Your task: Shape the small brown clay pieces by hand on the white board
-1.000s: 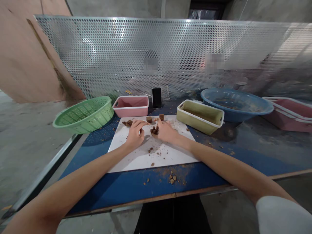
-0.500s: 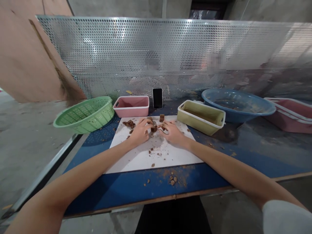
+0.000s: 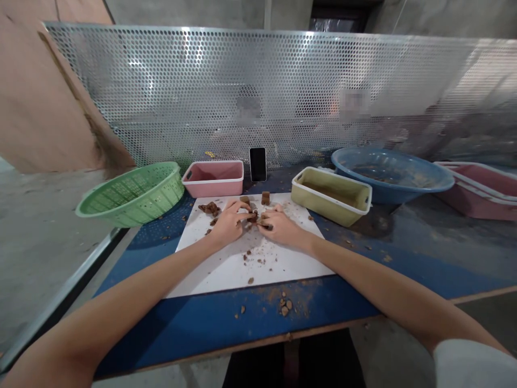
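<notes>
Brown lumps point(image 3: 252, 216) seen between left hand point(image 3: 230, 223) and right hand point(image 3: 281, 227), at 12 o'clock from middle of white board point(image 3: 226, 267); fingers curled, lumps touched, firm grip cannot be told. Board, flat and smooth, probably laid on blue counter point(image 3: 194, 331) so crumbs point(image 3: 251, 281) are caught. Squared, earthy block point(image 3: 265, 198) set just past 12; knobbly cluster point(image 3: 209, 209) laid at 10. Plastic yellow-green bin point(image 3: 327, 209) placed at 2, perhaps for easy reach.

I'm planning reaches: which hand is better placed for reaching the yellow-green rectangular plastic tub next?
Probably the right hand: the yellow-green tub stands nearer to it, while the left hand would have to reach past the right. Both are at small, rough brown lumps, though.
</notes>
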Motion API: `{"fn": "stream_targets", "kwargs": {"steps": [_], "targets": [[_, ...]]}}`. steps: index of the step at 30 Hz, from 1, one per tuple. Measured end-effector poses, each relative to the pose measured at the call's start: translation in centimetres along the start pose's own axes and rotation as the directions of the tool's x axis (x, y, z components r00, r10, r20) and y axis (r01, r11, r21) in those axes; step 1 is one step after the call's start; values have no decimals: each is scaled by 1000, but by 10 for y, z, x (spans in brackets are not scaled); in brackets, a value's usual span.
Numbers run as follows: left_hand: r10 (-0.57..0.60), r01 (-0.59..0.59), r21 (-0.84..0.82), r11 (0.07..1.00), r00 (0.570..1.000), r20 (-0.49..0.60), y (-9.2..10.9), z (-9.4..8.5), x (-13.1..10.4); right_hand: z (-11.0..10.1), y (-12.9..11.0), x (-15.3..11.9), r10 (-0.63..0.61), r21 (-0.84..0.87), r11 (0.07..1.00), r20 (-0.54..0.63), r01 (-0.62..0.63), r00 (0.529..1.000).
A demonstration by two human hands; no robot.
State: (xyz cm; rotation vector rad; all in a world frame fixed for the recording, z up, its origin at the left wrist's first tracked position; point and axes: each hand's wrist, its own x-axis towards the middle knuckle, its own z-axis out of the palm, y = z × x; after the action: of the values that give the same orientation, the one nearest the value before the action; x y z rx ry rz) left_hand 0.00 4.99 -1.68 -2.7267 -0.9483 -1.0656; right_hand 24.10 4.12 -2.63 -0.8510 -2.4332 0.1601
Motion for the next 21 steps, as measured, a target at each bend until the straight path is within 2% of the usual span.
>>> {"fn": "stream_targets", "kwargs": {"steps": [9, 13, 18, 21], "targets": [[-27, 27, -27, 999, 1000, 0, -4, 3, 0, -4, -4, 0, 22, 14, 1000, -36, -21, 999], [-28, 28, -34, 999, 1000, 3, -4, 3, 0, -3, -2, 0, 13, -3, 1000, 4, -13, 1000], [-31, 31, -27, 999, 999, 8, -2, 1, 1, -1, -1, -1, -6, 17, 1000, -68, 7, 998], [-40, 41, -32, 999, 999, 20, -1, 0, 1, 0, 0, -1, -18, 3, 1000, -39, 18, 999]]}}
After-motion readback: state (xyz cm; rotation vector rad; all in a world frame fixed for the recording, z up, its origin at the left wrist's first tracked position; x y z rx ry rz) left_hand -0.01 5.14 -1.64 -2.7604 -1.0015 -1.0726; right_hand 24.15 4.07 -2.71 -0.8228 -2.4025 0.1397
